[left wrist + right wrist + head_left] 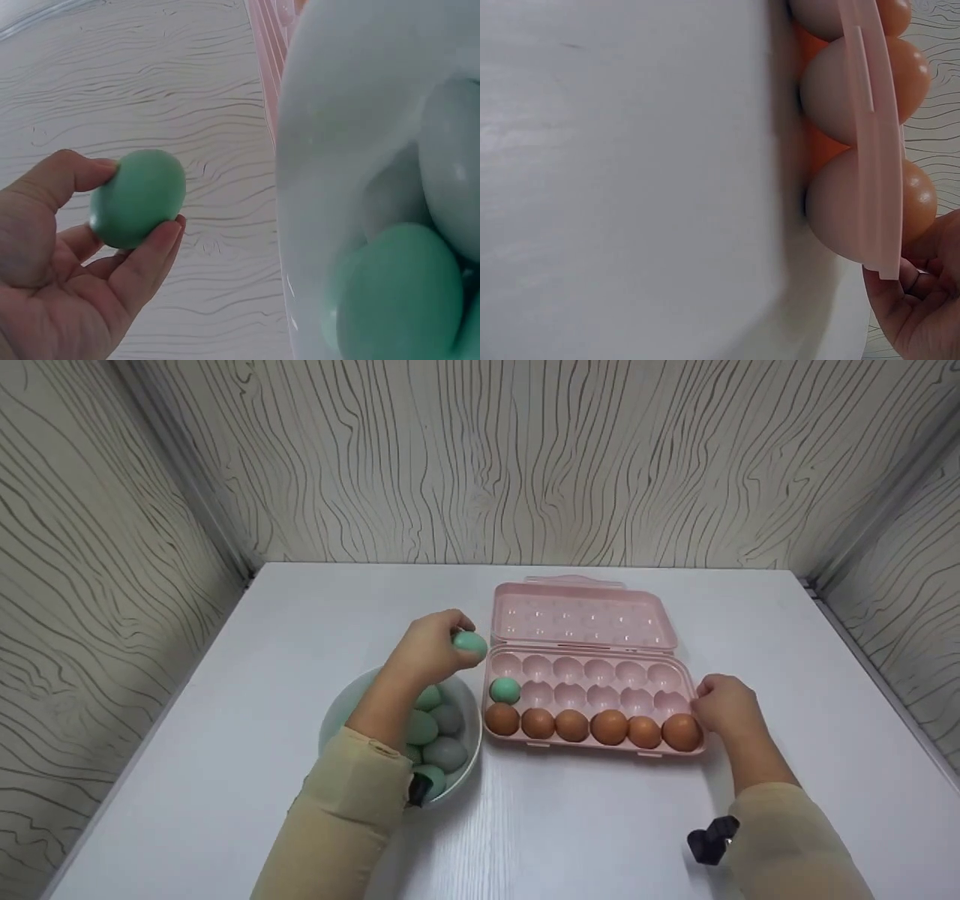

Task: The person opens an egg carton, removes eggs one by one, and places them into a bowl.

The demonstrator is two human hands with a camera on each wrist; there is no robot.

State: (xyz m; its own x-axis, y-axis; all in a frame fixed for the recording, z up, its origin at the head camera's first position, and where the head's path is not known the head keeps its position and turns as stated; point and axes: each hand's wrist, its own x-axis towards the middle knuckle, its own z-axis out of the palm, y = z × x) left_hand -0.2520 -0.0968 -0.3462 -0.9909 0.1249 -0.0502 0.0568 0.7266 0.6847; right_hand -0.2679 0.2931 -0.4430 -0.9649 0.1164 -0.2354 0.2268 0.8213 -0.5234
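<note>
A green egg (470,643) is pinched between the thumb and fingertips of my left hand (431,643), raised beside the left end of the pink egg carton (568,669). The left wrist view shows the egg's (142,196) rounded side between the fingers. My right hand (727,706) grips the carton's right rim with curled fingers, near the front corner. Six cups of its front row hold brown eggs (572,726). One green egg (505,691) sits in the leftmost cup of the middle row. The carton's lid (585,619) lies folded back.
A white bowl (475,750) with several green and greyish eggs (445,753) stands left of the carton, partly covered by my left forearm. Dark wrist devices (712,840) sit at both sleeves. Patterned walls (480,465) enclose the white table (570,825).
</note>
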